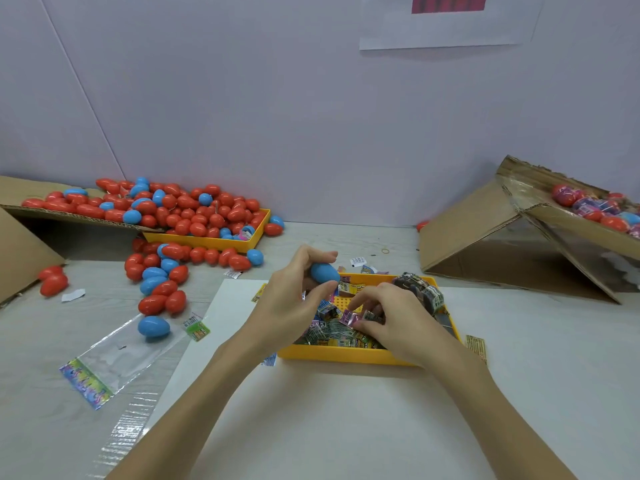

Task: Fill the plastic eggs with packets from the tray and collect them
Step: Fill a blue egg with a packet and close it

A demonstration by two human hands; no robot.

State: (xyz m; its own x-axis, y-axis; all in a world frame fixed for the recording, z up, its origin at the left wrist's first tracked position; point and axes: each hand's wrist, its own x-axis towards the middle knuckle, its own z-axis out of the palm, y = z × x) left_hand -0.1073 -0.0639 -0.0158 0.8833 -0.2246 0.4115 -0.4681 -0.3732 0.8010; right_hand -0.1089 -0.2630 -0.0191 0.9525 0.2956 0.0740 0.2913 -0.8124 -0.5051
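Observation:
A yellow tray (346, 355) of small printed packets lies in front of me on a white sheet. My left hand (294, 299) grips a blue plastic egg (324, 273) just above the tray's left end. My right hand (391, 317) reaches into the tray and pinches a pink packet (349, 317) among the others. A stack of darker packets (420, 289) stands at the tray's far right corner.
Many red and blue eggs (194, 216) spill from a cardboard flap and a second yellow tray (214, 242) at the back left. A tilted cardboard box (519, 237) with filled eggs (595, 209) sits at the right. A clear plastic bag (114, 358) and one blue egg (153, 326) lie at the left.

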